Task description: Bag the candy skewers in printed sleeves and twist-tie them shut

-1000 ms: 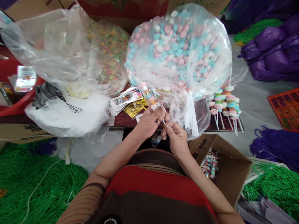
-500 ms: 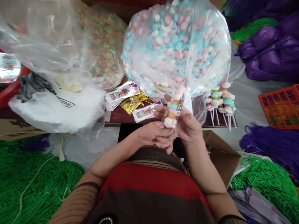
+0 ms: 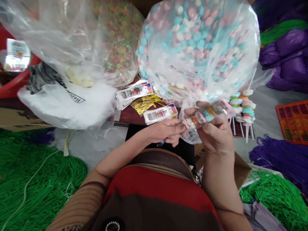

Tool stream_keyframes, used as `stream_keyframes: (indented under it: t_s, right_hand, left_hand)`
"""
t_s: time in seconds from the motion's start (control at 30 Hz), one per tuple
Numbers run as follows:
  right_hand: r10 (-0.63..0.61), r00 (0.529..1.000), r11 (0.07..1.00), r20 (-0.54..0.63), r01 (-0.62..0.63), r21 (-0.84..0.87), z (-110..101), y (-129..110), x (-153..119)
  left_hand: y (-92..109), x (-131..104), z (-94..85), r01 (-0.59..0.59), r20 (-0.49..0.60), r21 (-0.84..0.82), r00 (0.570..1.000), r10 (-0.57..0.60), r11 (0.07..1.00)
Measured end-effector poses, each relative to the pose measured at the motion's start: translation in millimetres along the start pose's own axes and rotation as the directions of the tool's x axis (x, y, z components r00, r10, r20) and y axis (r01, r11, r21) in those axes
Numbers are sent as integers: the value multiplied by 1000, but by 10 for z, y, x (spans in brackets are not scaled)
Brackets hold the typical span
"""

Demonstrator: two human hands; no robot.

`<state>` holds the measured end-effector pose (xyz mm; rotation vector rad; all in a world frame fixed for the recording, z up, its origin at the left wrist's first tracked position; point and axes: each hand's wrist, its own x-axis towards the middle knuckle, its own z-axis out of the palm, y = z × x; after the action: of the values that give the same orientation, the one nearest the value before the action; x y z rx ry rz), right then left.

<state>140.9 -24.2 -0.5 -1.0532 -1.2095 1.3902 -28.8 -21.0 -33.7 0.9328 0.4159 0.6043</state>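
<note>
A wrapped candy skewer (image 3: 207, 114) in a clear printed sleeve lies tilted between my hands, its pink end up and to the right. My right hand (image 3: 215, 131) is closed around its middle and upper part. At its lower left end, my left hand (image 3: 168, 131) pinches the wrapper with thumb and finger. Printed sleeves (image 3: 160, 113) and gold twist ties (image 3: 146, 103) lie on the dark red table (image 3: 131, 116) beyond my left hand. Several unwrapped candy skewers (image 3: 247, 107) on white sticks rest at the table's right end.
A large bag of pink, blue and white candies (image 3: 197, 48) stands behind my hands, beside a bag of ring candies (image 3: 122, 38). A white plastic bag (image 3: 72, 106) and red basin (image 3: 14, 86) are at left. An orange crate (image 3: 293, 122) and open cardboard box (image 3: 240, 170) sit at right.
The wrapped skewer has gone from nearly upright to strongly tilted rightward. My right hand has moved right with its upper part, and my left hand now pinches the lower end. The view has shifted slightly.
</note>
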Motion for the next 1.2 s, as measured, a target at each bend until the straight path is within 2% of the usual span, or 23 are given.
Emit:
stream_keyframes:
  t_s: [0.03,0.07,0.1,0.13,0.17,0.2,0.23,0.27,0.3,0.37,0.4,0.47,0.5,0.57,0.63,0.7,0.73,0.8,0.87,0.97,1.07,1.2]
  right_hand:
    - [6,1000,1000,8,-6,16,-9,-20,12]
    - [-7,1000,1000,-23,8,25,2,-20,31]
    - [-39,996,999,-86,41,20,33,1,57]
    - [-85,982,996,-168,86,0,78,38,88]
    - [-138,958,990,-250,132,-37,131,86,122]
    - [-188,930,982,-316,170,-86,185,140,160]
    - [-227,907,972,-354,192,-133,234,192,201]
    - [-248,901,965,-357,199,-168,274,239,248]
    - [-240,917,964,-319,187,-189,303,280,301]
    - [-160,974,967,-158,123,-221,334,348,433]
    - [-114,992,959,-62,93,-267,344,380,512]
    - [-50,995,889,89,85,-450,373,456,685]
    - [-36,990,812,134,107,-574,398,501,771]
    - [-2,981,575,194,160,-802,475,593,918]
    - [49,973,321,226,199,-926,566,669,1017]
    - [94,967,143,237,223,-964,640,710,1069]
    - [107,965,92,238,228,-969,662,717,1085]
    - [125,962,53,242,238,-970,669,712,1108]
    - [129,957,77,261,253,-964,634,693,1131]
    - [105,958,192,266,243,-951,556,668,1174]
    - [85,972,296,220,186,-937,502,655,1216]
    - [76,980,382,183,141,-913,466,601,1235]
  left_hand:
    - [5,-11,-5,37,65,-38,997,-34,999]
    - [8,-15,-8,36,59,-4,998,-36,999]
    - [8,-15,-12,-1,-17,96,1000,3,995]
    - [6,-11,-18,-55,-136,245,987,90,968]
    - [3,-8,-29,-87,-255,417,944,208,905]
    - [0,-8,-47,-80,-342,575,880,328,814]
    - [-1,-16,-75,-48,-390,689,817,425,724]
    - [3,-33,-113,-11,-417,751,767,488,660]
    - [13,-61,-161,10,-440,771,732,520,637]
    - [58,-144,-283,-15,-508,708,683,524,706]
    - [93,-194,-351,-69,-558,629,652,513,774]
    - [180,-293,-481,-238,-676,407,570,466,882]
    - [227,-337,-537,-326,-730,296,529,433,898]
    - [308,-408,-620,-449,-803,137,472,365,883]
    - [358,-453,-666,-495,-830,55,460,316,867]
    - [372,-475,-690,-514,-836,15,464,293,858]
    - [370,-479,-700,-523,-836,4,466,290,853]
    - [365,-482,-723,-538,-832,-4,470,296,843]
    - [370,-483,-750,-549,-832,-3,466,303,836]
    - [399,-490,-790,-546,-844,8,446,299,838]
    - [418,-499,-805,-542,-849,12,438,295,840]
    - [395,-497,-808,-479,-833,-7,488,260,878]
